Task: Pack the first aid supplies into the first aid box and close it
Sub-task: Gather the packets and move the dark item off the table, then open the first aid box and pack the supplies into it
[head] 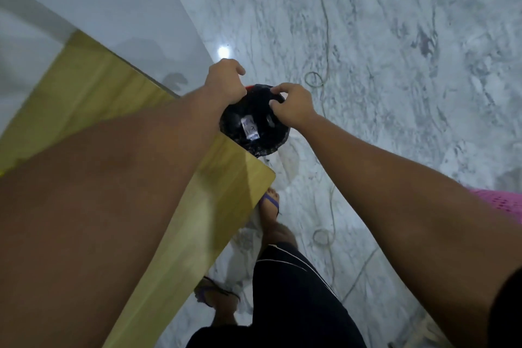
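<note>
A round bin lined with a black plastic bag [255,133] stands on the floor just past the edge of the yellow table [93,85]. A sliver of red rim [250,87] shows at its far side. A small white wrapper [250,128] lies inside the bag. My left hand [226,80] pinches the bag's far-left rim. My right hand [292,106] pinches the bag's right rim. No first aid box or supplies are visible in the head view.
The floor is white-grey marble [395,65] with a thin cable [324,22] running across it. My feet in purple sandals [269,203] stand beside the table's corner [269,175]. A pink cloth [500,203] shows at the right edge.
</note>
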